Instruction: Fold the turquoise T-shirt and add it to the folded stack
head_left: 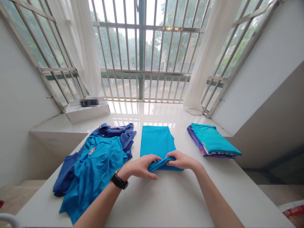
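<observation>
A bright blue shirt [156, 139], folded into a rectangle, lies flat on the white table [171, 202] in front of me. Its near edge is lifted and bunched between my hands. My left hand [143, 166], with a black watch on the wrist, pinches the left part of that edge, thumb below and fingers on top. On the right part, my right hand [181, 160] grips the same fabric with its fingers curled over. Some fingertips are hidden by the cloth.
Left of the folded shirt lie a loose blue shirt [99, 161] and a dark blue polo shirt [128, 139], partly overlapping. A stack of folded clothes [211, 139] sits at the right. A white box [87, 112] stands by the barred window [142, 50], between white curtains [201, 63].
</observation>
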Motion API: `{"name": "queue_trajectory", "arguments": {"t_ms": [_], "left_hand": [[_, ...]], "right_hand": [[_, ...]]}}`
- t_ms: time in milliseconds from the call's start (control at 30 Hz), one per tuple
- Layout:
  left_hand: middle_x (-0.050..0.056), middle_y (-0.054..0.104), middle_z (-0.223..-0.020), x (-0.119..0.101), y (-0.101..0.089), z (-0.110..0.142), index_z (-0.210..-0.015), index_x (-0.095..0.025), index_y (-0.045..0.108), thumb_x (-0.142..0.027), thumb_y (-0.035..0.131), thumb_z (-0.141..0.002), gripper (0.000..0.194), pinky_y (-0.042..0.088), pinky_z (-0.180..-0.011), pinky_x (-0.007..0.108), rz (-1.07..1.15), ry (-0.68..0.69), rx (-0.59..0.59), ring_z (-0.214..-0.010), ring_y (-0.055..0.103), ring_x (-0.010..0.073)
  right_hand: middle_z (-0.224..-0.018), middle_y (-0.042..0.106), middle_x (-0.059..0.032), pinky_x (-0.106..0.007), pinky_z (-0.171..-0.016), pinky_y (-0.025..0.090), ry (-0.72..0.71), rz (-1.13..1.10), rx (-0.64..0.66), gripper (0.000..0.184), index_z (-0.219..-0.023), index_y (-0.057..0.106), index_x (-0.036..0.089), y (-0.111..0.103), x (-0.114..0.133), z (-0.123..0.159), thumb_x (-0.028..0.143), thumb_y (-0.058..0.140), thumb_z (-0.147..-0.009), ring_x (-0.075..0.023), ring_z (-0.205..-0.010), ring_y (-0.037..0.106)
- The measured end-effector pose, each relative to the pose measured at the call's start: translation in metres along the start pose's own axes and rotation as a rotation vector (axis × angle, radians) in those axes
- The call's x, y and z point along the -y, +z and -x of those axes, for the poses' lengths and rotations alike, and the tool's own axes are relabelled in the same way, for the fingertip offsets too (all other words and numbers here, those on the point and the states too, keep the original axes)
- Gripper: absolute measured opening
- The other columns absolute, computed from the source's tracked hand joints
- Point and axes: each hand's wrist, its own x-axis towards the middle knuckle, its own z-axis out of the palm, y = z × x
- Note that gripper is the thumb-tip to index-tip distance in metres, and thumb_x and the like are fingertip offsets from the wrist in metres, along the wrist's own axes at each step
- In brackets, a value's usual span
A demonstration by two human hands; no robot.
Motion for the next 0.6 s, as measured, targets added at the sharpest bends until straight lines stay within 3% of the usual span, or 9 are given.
{"name": "queue_trajectory", "arguments": {"t_ms": [167, 267, 467, 600], "left_hand": [[0.002, 0.066, -0.090, 0.018, -0.019, 0.004, -0.108, -0.018, 0.067, -0.025, 0.051, -0.083, 0.031, 0.044, -0.066, 0.023, 0.020, -0.083, -0.068, -0.077, 0.058, 0.0164], [0.001, 0.060, -0.077, 0.033, -0.020, 0.000, -0.095, -0.015, 0.068, -0.033, 0.048, -0.087, 0.028, 0.040, -0.060, 0.022, 0.016, -0.133, -0.174, -0.068, 0.053, 0.0144], [0.001, 0.061, -0.078, 0.058, -0.014, -0.009, -0.092, -0.017, 0.065, -0.042, 0.048, -0.087, 0.031, 0.043, -0.061, 0.023, 0.037, -0.195, -0.326, -0.072, 0.055, 0.0163], [0.003, 0.065, -0.082, 0.066, -0.010, -0.013, -0.093, -0.018, 0.063, -0.043, 0.046, -0.088, 0.031, 0.047, -0.065, 0.025, 0.054, -0.225, -0.375, -0.076, 0.059, 0.0184]], "right_hand": [[-0.075, 0.057, 0.0021, -0.023, -0.058, 0.036, 0.000, -0.018, -0.063, 0.026, -0.082, 0.063, 0.019, -0.005, -0.010, 0.001, 0.045, 0.060, -0.083, -0.0136, -0.069, 0.051], [-0.074, 0.056, 0.0022, -0.024, -0.058, 0.036, 0.042, 0.002, -0.141, 0.034, -0.078, 0.061, 0.019, -0.008, -0.016, 0.001, 0.052, 0.060, -0.082, -0.0136, -0.068, 0.050], [-0.078, 0.060, -0.0007, -0.025, -0.061, 0.041, 0.071, 0.000, -0.287, 0.047, -0.077, 0.061, 0.019, -0.012, -0.027, -0.002, 0.064, 0.052, -0.085, -0.0161, -0.073, 0.055], [-0.070, 0.058, 0.0003, -0.024, -0.052, 0.040, 0.160, -0.094, -0.275, 0.051, -0.079, 0.059, 0.019, -0.010, -0.031, -0.004, 0.070, 0.053, -0.081, -0.0148, -0.061, 0.055]]}}
